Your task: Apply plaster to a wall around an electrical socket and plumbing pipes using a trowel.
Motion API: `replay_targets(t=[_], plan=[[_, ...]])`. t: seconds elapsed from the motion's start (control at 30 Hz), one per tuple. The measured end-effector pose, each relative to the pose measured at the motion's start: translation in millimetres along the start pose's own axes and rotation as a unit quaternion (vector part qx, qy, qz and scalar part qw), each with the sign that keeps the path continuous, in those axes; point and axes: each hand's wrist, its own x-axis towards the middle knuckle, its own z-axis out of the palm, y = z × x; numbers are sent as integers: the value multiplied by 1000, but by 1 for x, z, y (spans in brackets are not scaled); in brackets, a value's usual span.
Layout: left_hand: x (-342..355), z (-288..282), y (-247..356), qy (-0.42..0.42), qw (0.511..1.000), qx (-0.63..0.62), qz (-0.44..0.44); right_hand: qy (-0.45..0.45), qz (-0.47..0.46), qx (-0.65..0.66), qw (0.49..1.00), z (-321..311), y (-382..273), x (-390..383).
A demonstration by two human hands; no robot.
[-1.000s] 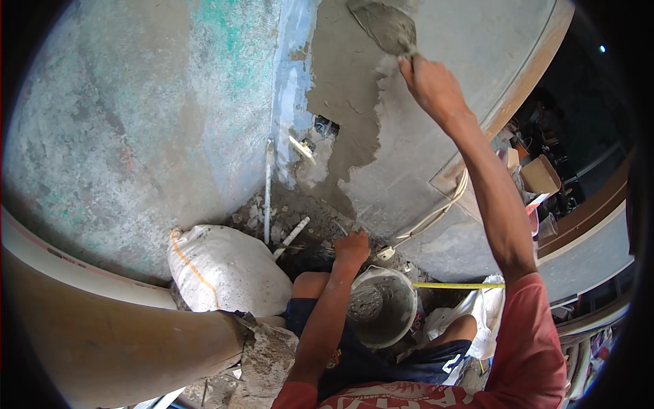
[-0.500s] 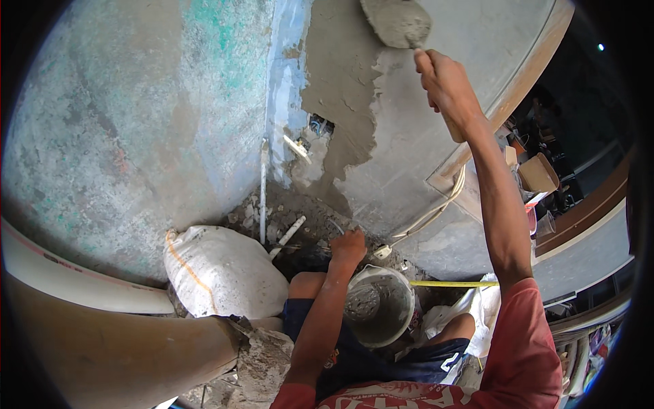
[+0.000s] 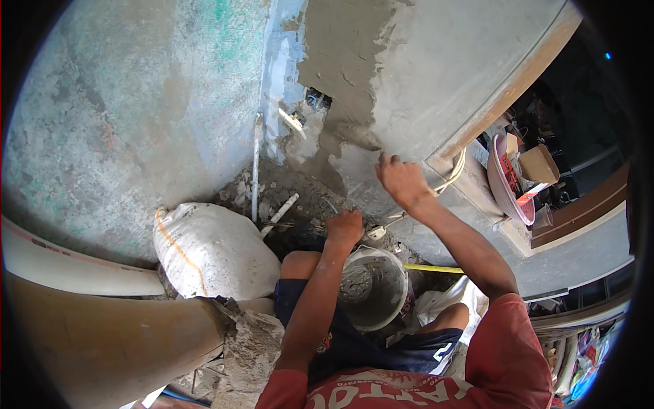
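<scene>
My right hand is closed round the handle of a trowel. Its blade, smeared with mortar, lies against the lower right edge of the wet mortar patch on the grey wall. My left hand is a closed fist just above the bucket; what it grips, if anything, is hidden, though a thin pale strip shows beside it. Between my knees stands the bucket, coated grey inside, with some mortar in it. Left of the trowel, a white socket plate hangs by a wall hole with wires.
A full white sack sits at left, near an upright thin pipe and rubble in the corner. A large brown cylinder lies lower left. Cables hang by the wooden frame at right, where a pink basket stands. A yellow strip extends from the bucket.
My right hand has come down from high on the wall with the trowel, which now rests at the patch's lower edge. The mortar load on its blade no longer shows. My left hand stays closed.
</scene>
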Motion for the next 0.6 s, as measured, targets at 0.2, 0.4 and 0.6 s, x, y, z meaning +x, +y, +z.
replay_targets(t=[0.2,0.4,0.6], plan=[[-1,5,-2,39,999,23,15,81,28,-54,995,-7,8,15],[-2,-3,-1,15,1000,-13,6,197,66,-1,978,-113,18,14],[-4,-4,-5,-11,1000,-13,-3,93,43,114,988,-34,-7,-28]])
